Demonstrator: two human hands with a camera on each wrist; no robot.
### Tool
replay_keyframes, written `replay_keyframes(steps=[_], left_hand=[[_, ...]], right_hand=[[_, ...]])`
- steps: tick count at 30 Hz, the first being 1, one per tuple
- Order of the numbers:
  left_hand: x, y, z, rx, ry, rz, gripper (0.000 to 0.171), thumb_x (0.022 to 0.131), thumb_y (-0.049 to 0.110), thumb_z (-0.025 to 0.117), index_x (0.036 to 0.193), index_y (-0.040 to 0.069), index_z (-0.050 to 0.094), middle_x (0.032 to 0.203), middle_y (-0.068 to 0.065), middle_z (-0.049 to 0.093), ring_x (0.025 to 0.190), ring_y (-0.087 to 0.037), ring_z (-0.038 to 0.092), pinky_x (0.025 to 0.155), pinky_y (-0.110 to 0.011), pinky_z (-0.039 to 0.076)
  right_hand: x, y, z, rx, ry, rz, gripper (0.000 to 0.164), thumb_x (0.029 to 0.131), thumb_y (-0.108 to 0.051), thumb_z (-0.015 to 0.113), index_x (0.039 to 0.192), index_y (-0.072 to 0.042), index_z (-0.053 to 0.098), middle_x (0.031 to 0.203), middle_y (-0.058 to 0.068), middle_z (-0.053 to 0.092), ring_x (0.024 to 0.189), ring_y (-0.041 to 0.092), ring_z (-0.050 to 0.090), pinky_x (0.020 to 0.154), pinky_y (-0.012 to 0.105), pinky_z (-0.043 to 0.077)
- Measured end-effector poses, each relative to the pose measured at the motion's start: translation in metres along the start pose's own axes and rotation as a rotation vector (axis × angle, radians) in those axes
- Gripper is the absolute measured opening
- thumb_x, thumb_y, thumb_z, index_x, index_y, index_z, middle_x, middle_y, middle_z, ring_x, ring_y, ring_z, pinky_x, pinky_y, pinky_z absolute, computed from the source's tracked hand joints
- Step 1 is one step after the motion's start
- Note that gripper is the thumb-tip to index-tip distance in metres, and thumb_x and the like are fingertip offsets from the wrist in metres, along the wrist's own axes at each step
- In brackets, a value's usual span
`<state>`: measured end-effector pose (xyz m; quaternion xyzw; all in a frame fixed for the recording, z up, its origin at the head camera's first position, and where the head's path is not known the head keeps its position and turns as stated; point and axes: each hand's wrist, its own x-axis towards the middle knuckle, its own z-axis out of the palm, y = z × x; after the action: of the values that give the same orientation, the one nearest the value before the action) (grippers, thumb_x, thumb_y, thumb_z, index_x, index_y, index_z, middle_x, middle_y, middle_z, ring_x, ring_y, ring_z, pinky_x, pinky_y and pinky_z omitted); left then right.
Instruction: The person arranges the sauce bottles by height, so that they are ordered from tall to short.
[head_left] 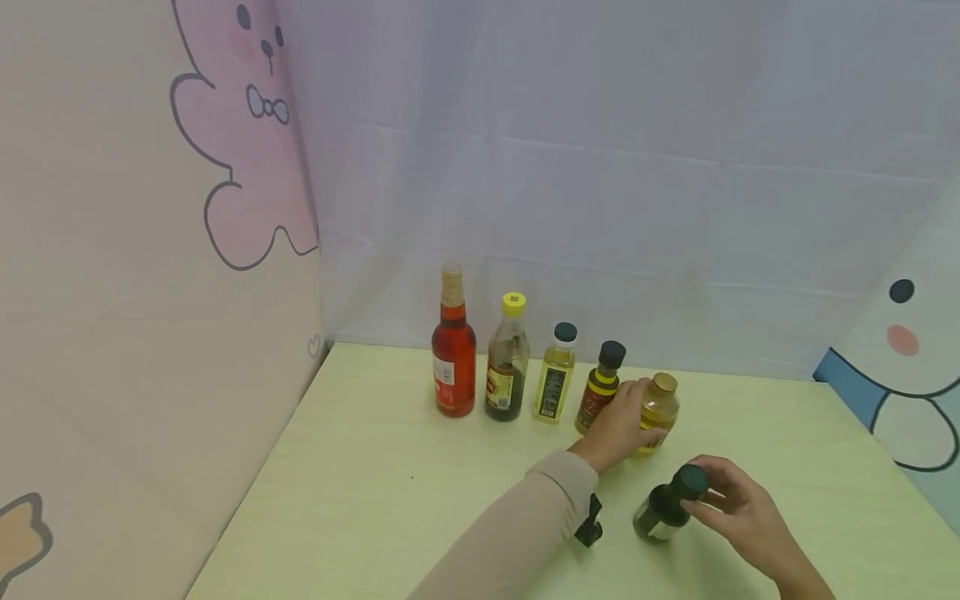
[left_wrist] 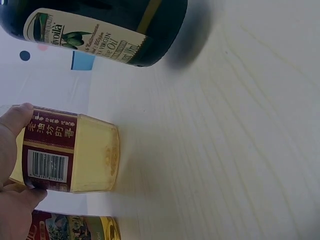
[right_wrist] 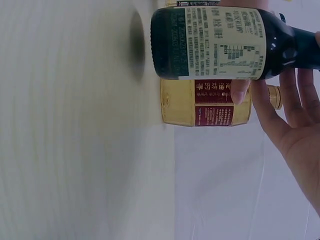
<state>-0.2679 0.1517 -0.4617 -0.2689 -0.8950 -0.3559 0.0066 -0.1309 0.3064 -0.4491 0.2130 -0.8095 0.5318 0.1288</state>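
My left hand [head_left: 617, 423] grips a squat bottle of yellow oil [head_left: 660, 407] with a gold cap, fingers and thumb on either side of its maroon label. Its base is at the tabletop. Nearer to me, my right hand [head_left: 738, 507] holds a dark green olive oil bottle [head_left: 663, 510] by the neck, just under the cap. That bottle leans in the head view, its base close over the table and a shadow beside it. In the left wrist view the cream label [left_wrist: 85, 37] of the olive oil shows. Chinese text covers the label [right_wrist: 225, 42] facing the right wrist camera.
Left of the hands stands a row of bottles: a tall red one [head_left: 454, 367], a yellow-capped dark sauce bottle [head_left: 506, 367], a slim oil bottle [head_left: 555, 383] and a black-capped bottle [head_left: 600, 387]. A pale curtain [head_left: 570, 208] hangs behind the light table [head_left: 360, 500].
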Motion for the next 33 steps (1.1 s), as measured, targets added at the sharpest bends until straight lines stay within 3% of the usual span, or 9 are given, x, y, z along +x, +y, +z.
replay_keyframes(steps=[7, 18, 22, 27, 33], left_hand=[[0.001, -0.001, 0.001, -0.012, 0.002, -0.007, 0.076, 0.086, 0.036, 0.074, 0.148, 0.016, 0.034, 0.139, 0.002, 0.042, 0.12, -0.007, 0.049, 0.098, -0.021, 0.042], [0.001, -0.002, 0.005, 0.013, 0.02, 0.021, 0.076, 0.087, 0.038, 0.074, 0.147, 0.015, 0.034, 0.138, 0.0, 0.043, 0.116, -0.007, 0.052, 0.094, -0.019, 0.044], [0.002, -0.002, 0.006, 0.024, 0.019, 0.017, 0.076, 0.087, 0.038, 0.073, 0.147, 0.015, 0.034, 0.138, 0.001, 0.043, 0.115, -0.006, 0.052, 0.092, -0.018, 0.044], [0.001, -0.002, 0.005, 0.022, 0.009, 0.007, 0.076, 0.087, 0.038, 0.073, 0.147, 0.015, 0.034, 0.137, 0.001, 0.043, 0.115, -0.006, 0.051, 0.093, -0.017, 0.044], [0.0, 0.0, 0.002, 0.011, -0.002, 0.007, 0.076, 0.087, 0.037, 0.073, 0.148, 0.015, 0.033, 0.138, 0.0, 0.043, 0.116, -0.007, 0.052, 0.093, -0.017, 0.043]], right_hand=[[0.007, 0.007, -0.011, 0.024, 0.046, 0.029, 0.048, 0.076, 0.026, 0.065, 0.119, 0.009, 0.053, 0.107, -0.005, 0.065, 0.099, 0.003, 0.061, 0.077, 0.018, 0.052], [0.022, 0.019, -0.032, -0.176, 0.233, 0.22, 0.042, 0.085, 0.008, 0.071, 0.122, -0.001, 0.054, 0.102, -0.02, 0.06, 0.094, -0.007, 0.056, 0.073, 0.01, 0.048], [0.03, 0.024, -0.036, -0.211, 0.291, 0.264, 0.039, 0.086, 0.001, 0.073, 0.12, -0.005, 0.055, 0.1, -0.026, 0.056, 0.092, -0.011, 0.053, 0.073, 0.007, 0.046], [0.038, 0.03, -0.038, -0.259, 0.358, 0.301, 0.041, 0.085, -0.003, 0.074, 0.12, -0.001, 0.052, 0.096, -0.032, 0.053, 0.089, -0.015, 0.05, 0.071, 0.005, 0.044], [0.046, 0.037, -0.04, -0.274, 0.411, 0.381, 0.041, 0.087, -0.01, 0.075, 0.121, -0.005, 0.053, 0.092, -0.034, 0.051, 0.087, -0.015, 0.049, 0.069, 0.005, 0.041]])
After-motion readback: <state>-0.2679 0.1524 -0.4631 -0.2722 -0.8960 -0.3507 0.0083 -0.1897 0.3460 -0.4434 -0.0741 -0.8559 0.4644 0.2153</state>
